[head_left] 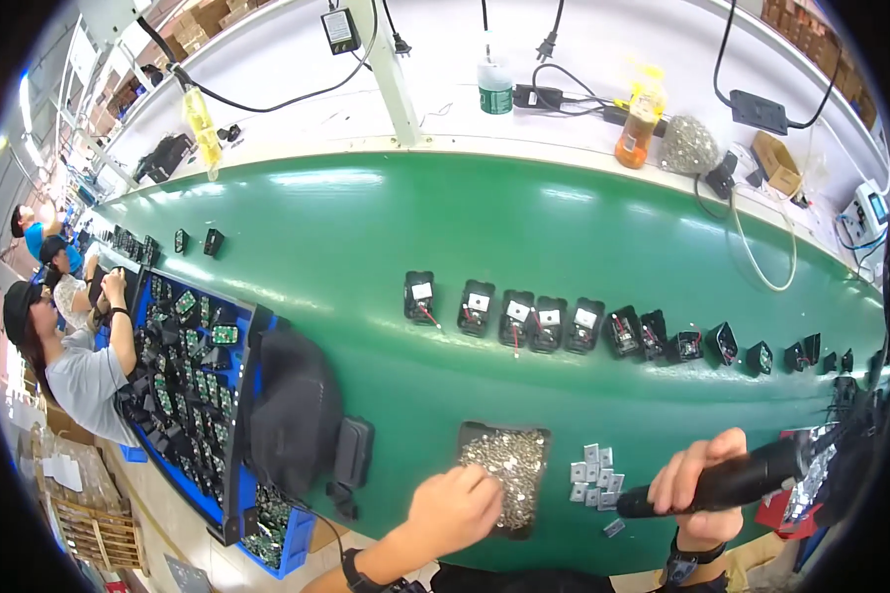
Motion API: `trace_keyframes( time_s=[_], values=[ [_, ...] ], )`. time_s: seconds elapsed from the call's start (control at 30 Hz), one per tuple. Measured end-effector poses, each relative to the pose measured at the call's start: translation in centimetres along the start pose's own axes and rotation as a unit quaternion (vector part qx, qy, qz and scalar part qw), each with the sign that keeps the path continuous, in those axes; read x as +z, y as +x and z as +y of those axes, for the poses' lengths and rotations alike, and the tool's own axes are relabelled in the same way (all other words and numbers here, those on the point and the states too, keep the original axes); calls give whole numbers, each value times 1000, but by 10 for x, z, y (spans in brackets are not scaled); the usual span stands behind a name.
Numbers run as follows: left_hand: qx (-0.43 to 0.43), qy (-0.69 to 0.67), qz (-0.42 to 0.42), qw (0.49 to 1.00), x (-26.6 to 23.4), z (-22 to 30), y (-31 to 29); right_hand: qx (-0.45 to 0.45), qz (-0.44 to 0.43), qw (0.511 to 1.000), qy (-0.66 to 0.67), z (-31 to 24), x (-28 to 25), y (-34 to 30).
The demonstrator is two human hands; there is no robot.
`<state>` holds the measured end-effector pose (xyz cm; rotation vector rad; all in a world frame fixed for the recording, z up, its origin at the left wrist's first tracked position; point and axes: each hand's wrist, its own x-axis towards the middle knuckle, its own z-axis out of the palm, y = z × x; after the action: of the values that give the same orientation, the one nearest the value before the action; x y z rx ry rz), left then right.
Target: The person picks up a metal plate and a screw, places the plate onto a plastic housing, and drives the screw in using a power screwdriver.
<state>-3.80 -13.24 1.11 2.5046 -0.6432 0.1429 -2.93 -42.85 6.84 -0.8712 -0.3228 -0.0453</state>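
Near the middle of the near edge of the green tabletop [316, 237], a shallow dark tray [474, 432] holds a heap of small metal pieces [519, 472]. The left hand [455, 509] is over the tray's left side, its fingers curled in and bunched together at the heap; I cannot tell whether they pinch a piece. A dark band [358, 571] circles that wrist.

To the right, the right hand [699, 482] is wrapped around a black cylindrical tool [752, 479], fingers above and thumb below. The tool slants slightly, its narrower end pointing left, toward the tray and away from the tabletop's right end. Just beside that end, between the tray and the right hand, lies a cluster of small silver plates [592, 471]; one loose plate [614, 528] sits nearer the near edge. Whether the tool touches any plate is unclear.

Farther in from the near edge, beyond both hands, a row of black housings [517, 318] runs toward the tabletop's right end, the leftmost ones bearing white squares. Past the far edge stands a bottle of orange liquid [636, 140].
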Motion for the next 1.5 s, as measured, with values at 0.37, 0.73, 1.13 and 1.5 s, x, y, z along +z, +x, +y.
trace_keyframes(
  time_s=[0.37, 0.73, 1.13, 1.5],
  values=[
    [-221, -738, -35, 637, -17, -36, 26, -132, -48, 990, 7, 33, 99, 87],
    [-284, -831, -16, 479, -21, -36, 41, -125, -72, 986, -79, 56, 123, 119],
    [-329, -755, -53, 565, -25, -34, 47, -91, -128, 979, -128, 55, 118, 129],
    [-198, -364, 184, 891, -21, -82, 102, -144, -191, 940, -242, 86, 92, 193]
  ],
)
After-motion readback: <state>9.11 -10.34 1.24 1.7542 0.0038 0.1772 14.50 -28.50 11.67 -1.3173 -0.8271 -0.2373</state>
